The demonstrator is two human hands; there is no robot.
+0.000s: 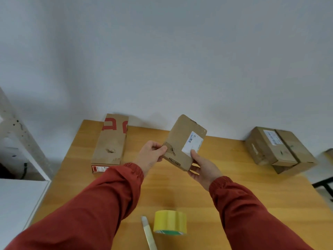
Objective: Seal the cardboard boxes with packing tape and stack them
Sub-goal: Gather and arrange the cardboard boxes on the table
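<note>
The box (182, 139) is held off the table (180, 192) near its centre, tilted with the labelled face toward the camera, probably to check the seam before taping. The left grip (151, 154) pinches the box's 8 o'clock corner. The right grip (203, 166) cradles its 5 o'clock edge, thumb on the label and fingers curled beneath. The tape (170, 222) waits at 6 o'clock with a cutter (148, 231) just beside it, both within easy reach. A long box (110, 145) lies at 10 o'clock. The stack (277, 148) of two boxes at 2 o'clock is likely the destination.
</note>
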